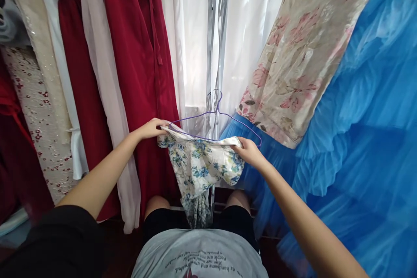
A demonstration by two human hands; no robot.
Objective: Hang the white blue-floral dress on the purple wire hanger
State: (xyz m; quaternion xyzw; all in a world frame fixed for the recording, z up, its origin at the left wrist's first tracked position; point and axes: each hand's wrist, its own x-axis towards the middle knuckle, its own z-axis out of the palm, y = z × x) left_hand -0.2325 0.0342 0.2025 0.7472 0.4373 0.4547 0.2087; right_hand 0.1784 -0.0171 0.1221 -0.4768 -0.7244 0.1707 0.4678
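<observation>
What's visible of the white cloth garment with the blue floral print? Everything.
The white cloth garment with the blue floral print looks thin and soft, with yellowish touches among the flowers. Its pale top edge is stretched between the bare left hand and the bare right hand, each gripping one end. Below, it sags in creases, narrowing into bunched folds that hang down. The thin purple wire hanger is at the top edge; whether the garment is hooked on can't be told.
</observation>
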